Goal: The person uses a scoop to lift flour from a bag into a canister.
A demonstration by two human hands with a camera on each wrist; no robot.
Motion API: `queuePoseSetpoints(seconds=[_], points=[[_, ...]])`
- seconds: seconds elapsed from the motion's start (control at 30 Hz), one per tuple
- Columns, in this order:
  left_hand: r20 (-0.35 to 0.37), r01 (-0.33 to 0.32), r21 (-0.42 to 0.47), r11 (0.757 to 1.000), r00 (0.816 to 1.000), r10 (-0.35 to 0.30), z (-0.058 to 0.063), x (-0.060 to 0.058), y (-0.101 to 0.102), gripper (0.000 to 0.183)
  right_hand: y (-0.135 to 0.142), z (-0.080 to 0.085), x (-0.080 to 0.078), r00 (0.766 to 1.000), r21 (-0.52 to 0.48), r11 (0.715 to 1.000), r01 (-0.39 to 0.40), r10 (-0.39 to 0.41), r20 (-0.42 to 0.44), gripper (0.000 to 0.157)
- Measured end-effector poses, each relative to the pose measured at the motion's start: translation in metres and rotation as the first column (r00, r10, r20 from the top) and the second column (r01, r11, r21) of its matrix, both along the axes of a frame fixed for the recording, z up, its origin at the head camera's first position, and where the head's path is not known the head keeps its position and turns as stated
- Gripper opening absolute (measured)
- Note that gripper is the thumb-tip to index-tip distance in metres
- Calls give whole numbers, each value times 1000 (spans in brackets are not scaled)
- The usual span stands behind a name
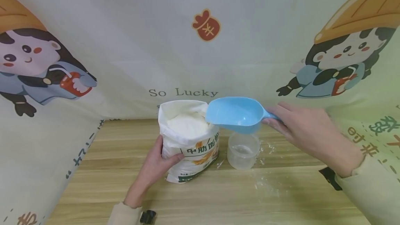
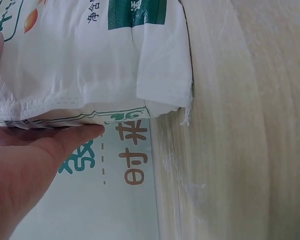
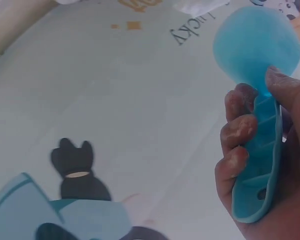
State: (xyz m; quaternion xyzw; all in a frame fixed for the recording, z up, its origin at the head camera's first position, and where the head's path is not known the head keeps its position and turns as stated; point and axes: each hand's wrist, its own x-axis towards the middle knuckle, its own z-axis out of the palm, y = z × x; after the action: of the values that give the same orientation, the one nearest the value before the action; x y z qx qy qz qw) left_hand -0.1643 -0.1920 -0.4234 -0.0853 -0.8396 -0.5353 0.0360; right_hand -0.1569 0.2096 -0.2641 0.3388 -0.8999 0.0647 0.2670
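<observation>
Blue scoop (image 1: 236,113) grasped by the handle, a person's right hand (image 1: 304,133) holds it raised near the mouth of a white bag (image 1: 191,142), which the left hand (image 1: 155,164) grips at the side, thumb across the front. Whether scoop and bag touch is hard to tell. White powder (image 1: 186,125) shows inside the bag; a clear cup (image 1: 243,155) stands just beside it on the wood-grain table (image 1: 218,202), before a backdrop (image 1: 140,44) printed with cartoon figures (image 1: 339,74).

White printed bag (image 1: 198,164): mouth open, white powder (image 1: 187,126) heaped inside, standing on desk (image 1: 109,162), left hand (image 1: 159,162) round its lower side. Light-blue scoop (image 1: 235,112): right hand (image 1: 307,133) grips its ribbed handle; bowl faces up, midair, front lip toward bag.
</observation>
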Motion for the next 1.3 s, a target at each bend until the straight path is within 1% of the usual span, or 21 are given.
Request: queuePoseSetpoints(seconds=[0.07,0.2,0.33,0.4,0.5,0.6,0.7,0.9,1.1,1.3], points=[[2,-1,-5,1000,1000,1,0,0,0,77,-9,7,-2,1000,27,1000,4,-4,-4,30],[-1,8,-7,1000,1000,-8,0,0,-1,76,-30,23,-7,999,97,995,37,-38,6,18],[-8,16,-7,1000,1000,-16,0,0,-1,76,-51,37,-12,998,162,986,44,-49,25,21],[-17,16,-13,1000,1000,-16,-1,0,-2,75,-61,41,-16,997,198,979,42,-54,55,21],[-37,23,-21,999,999,-24,-1,2,-3,74,-76,46,-22,990,253,967,37,-70,124,17],[-60,40,-16,999,997,-41,-1,2,-3,74,-87,47,-26,979,296,955,25,-84,188,18],[-72,53,-9,999,996,-54,-1,2,-3,75,-94,48,-29,971,336,942,19,-98,217,20],[-76,61,-12,998,995,-62,-1,3,-3,78,-101,50,-27,976,392,920,8,-93,198,20],[-90,69,-4,998,994,-69,-1,2,-2,82,-102,46,-25,978,389,921,0,-82,192,19],[-109,76,-8,997,991,-76,-2,2,-2,84,-109,39,-26,976,400,917,13,-99,196,19]])
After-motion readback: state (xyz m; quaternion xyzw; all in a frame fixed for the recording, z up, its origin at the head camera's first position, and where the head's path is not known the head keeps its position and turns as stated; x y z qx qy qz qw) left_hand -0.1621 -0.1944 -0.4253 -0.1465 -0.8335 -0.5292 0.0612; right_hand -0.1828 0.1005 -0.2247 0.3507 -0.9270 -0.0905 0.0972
